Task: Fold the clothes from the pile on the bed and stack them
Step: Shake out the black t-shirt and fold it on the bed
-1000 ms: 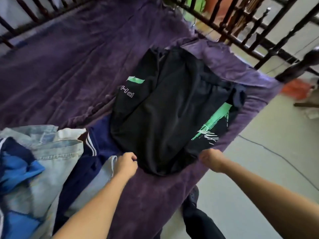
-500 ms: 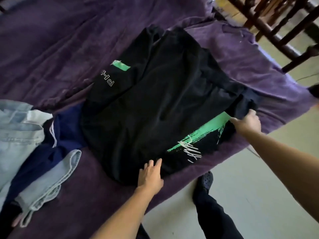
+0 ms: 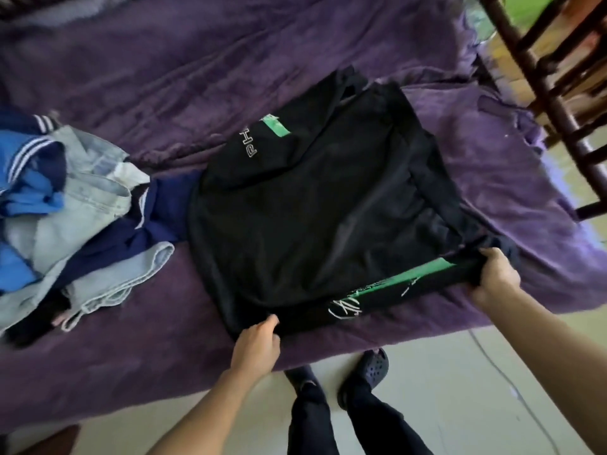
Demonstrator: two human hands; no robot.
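A black shirt (image 3: 315, 205) with green and white print lies spread on the purple bed cover (image 3: 230, 60). My left hand (image 3: 258, 343) pinches the shirt's near edge at its lower left corner. My right hand (image 3: 494, 279) grips the bunched near right corner, lifting that edge so the green print folds under. A pile of clothes (image 3: 65, 205) sits to the left: light blue jeans, a bright blue garment with white stripes and a navy one, the navy one reaching up to the shirt's left side.
A dark wooden bed rail (image 3: 545, 93) rises at the upper right. The pale tiled floor (image 3: 460, 389) runs along the bed's near edge, where my dark trousers and clogs (image 3: 364, 372) stand. A thin cable lies on the floor at right.
Both hands went from resting on the shirt to gripping its near edge. The right corner is now lifted and the green print partly folded over. The view shifted right, showing more of the pile.
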